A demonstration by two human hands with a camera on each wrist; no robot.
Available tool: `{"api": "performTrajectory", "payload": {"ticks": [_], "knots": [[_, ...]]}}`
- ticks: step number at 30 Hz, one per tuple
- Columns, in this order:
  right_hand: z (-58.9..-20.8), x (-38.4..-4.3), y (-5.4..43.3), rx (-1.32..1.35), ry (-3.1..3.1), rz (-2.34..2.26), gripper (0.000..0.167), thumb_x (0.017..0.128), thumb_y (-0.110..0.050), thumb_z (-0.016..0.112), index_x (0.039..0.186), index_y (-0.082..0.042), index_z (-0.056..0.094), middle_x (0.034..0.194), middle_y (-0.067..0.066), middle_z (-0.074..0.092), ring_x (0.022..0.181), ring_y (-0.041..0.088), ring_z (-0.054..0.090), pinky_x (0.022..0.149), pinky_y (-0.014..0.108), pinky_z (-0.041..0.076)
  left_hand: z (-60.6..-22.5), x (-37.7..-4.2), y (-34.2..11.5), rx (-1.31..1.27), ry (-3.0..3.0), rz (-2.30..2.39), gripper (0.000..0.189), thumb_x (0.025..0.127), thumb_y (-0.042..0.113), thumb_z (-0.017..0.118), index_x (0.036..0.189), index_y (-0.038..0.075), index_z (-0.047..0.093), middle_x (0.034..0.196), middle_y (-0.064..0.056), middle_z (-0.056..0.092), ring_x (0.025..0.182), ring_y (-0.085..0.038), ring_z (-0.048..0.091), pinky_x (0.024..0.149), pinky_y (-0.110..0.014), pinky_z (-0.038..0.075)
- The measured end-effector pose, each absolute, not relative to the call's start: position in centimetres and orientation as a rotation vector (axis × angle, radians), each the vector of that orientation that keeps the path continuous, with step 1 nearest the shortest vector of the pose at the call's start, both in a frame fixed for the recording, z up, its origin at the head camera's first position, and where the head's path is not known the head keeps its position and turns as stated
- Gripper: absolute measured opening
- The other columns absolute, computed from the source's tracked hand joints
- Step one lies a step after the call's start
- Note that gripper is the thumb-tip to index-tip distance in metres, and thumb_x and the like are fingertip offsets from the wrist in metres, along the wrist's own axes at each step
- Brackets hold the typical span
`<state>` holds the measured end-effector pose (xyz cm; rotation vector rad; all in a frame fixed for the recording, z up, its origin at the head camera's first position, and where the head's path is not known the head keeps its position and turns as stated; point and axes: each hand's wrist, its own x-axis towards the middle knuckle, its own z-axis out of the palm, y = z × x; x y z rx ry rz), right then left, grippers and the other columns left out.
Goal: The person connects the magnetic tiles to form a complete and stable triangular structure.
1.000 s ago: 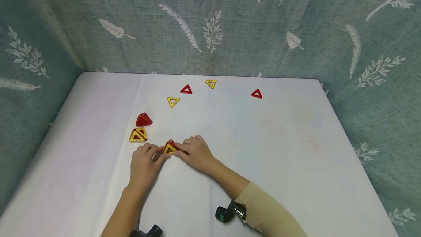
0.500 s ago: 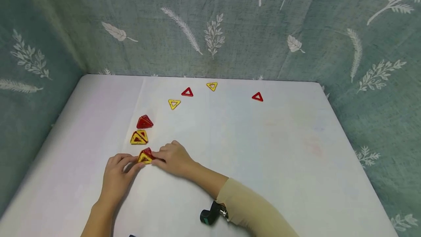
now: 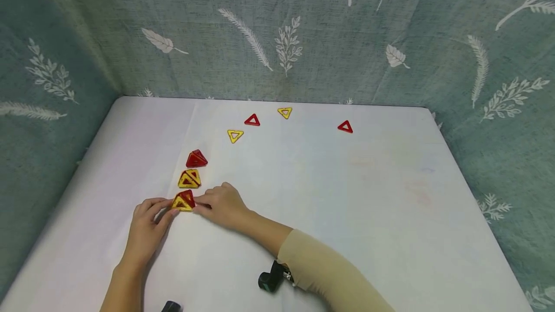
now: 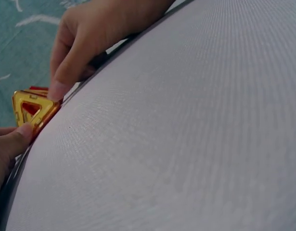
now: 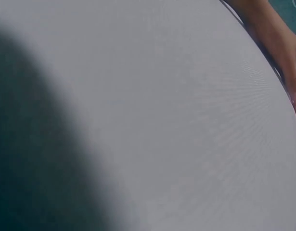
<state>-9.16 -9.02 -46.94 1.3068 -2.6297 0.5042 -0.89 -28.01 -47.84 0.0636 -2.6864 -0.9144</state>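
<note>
A small pyramid of red and yellow magnetic tiles [image 3: 183,201] sits on the white table between both hands. My left hand [image 3: 147,227] pinches its left side with thumb and fingers. On the opposite side, the thumb and index finger of my right hand [image 3: 223,206] hold the right corner. In the left wrist view, a yellow triangular face of the pyramid [image 4: 34,110] shows, with a thumb at each of two corners. Just beyond it stand a yellow and red pyramid [image 3: 189,178] and a red pyramid [image 3: 197,159], roughly in line.
Loose flat triangle tiles lie farther back: a yellow tile [image 3: 235,136], a red tile [image 3: 252,120], another yellow tile [image 3: 284,112] and, to the right, another red tile [image 3: 345,126]. A green leaf-patterned curtain [image 3: 321,37] borders the table [image 3: 347,196].
Both hands have moved left with the red and yellow pyramid between them, bringing it in front of the other two pyramids. The head view has shifted slightly.
</note>
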Motion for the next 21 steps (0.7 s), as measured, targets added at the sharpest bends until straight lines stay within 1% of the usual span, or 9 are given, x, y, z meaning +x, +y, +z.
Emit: {"api": "performTrajectory", "payload": {"ticks": [3,7,12,16,19,21], "knots": [[-46.9,-9.2,-9.4,1.291,-2.653,0.509,0.034,0.089,-0.048,0.059,0.111,-0.026,0.072,0.087,-0.015,0.071,0.076,-0.002,0.061,0.061,0.015,0.029,-47.8,-0.9,-28.1,0.088,-2.692,-0.905,0.027,0.083,0.006,0.07,0.107,-0.005,0.065,0.106,-0.014,0.054,0.104,-0.031,0.045,0.082,-0.037,0.032],[-46.9,-9.2,-9.4,1.268,-2.646,0.505,0.033,0.088,-0.048,0.061,0.11,-0.026,0.072,0.09,-0.015,0.071,0.078,-0.002,0.063,0.06,0.014,0.029,-47.7,-1.0,-28.0,0.117,-2.714,-0.906,0.027,0.085,0.007,0.068,0.109,-0.006,0.064,0.108,-0.015,0.053,0.105,-0.033,0.044,0.084,-0.043,0.035],[-47.1,-9.2,-9.2,1.269,-2.618,0.575,0.031,0.088,-0.046,0.062,0.108,-0.025,0.073,0.091,-0.015,0.071,0.08,-0.003,0.063,0.062,0.013,0.031,-47.2,-0.9,-27.7,0.182,-2.769,-0.964,0.038,0.088,0.013,0.066,0.121,-0.005,0.058,0.115,-0.019,0.05,0.111,-0.037,0.042,0.089,-0.054,0.037],[-47.3,-9.1,-8.8,1.276,-2.613,0.652,0.031,0.087,-0.044,0.064,0.108,-0.023,0.073,0.09,-0.013,0.072,0.08,-0.003,0.063,0.065,0.013,0.033,-46.8,-0.5,-27.4,0.268,-2.803,-1.031,0.05,0.09,0.022,0.064,0.132,-0.002,0.049,0.123,-0.021,0.047,0.116,-0.039,0.039,0.093,-0.057,0.036],[-47.2,-9.1,-8.5,1.281,-2.63,0.689,0.032,0.086,-0.043,0.065,0.11,-0.022,0.072,0.083,-0.013,0.07,0.075,-0.001,0.06,0.065,0.013,0.032,-46.6,-0.3,-26.9,0.313,-2.785,-1.041,0.054,0.089,0.022,0.066,0.133,-0.002,0.048,0.125,-0.022,0.046,0.117,-0.039,0.04,0.094,-0.055,0.036],[-47.2,-9.0,-8.2,1.286,-2.639,0.699,0.032,0.087,-0.042,0.065,0.111,-0.022,0.072,0.08,-0.012,0.068,0.075,-0.001,0.059,0.066,0.013,0.032,-46.4,-0.1,-26.6,0.323,-2.758,-1.033,0.053,0.087,0.019,0.068,0.131,-0.004,0.049,0.124,-0.023,0.047,0.115,-0.039,0.041,0.093,-0.055,0.036]]}}
